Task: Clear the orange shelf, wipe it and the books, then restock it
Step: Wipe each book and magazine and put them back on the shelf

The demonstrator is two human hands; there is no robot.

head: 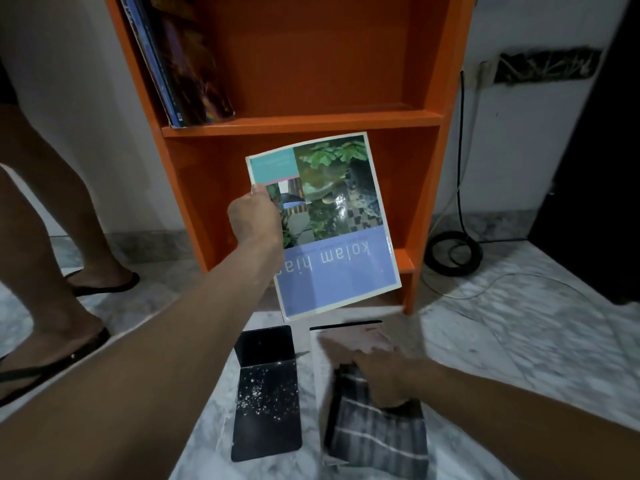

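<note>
**Pond book held up before the lower shelf**

The left hand grasps a thin book by its left edge, thumb on the cover, and holds it in the air in front of the lower compartment of the orange shelf. The cover faces the camera upside down, with garden pond photos above and a lilac band with the title below.

The right hand is low and blurred. Its fingers look stretched out flat rather than clenched, and it rests on a striped grey cloth. The cloth lies on a pale book on the marble floor.

Just left of that book a black metal bookend sits on the floor, its base flecked with white specks.

In the upper compartment a few dark books lean against the left wall.

At far left stand another person's bare legs in black sandals. A coiled black cable lies on the floor right of the shelf
</note>
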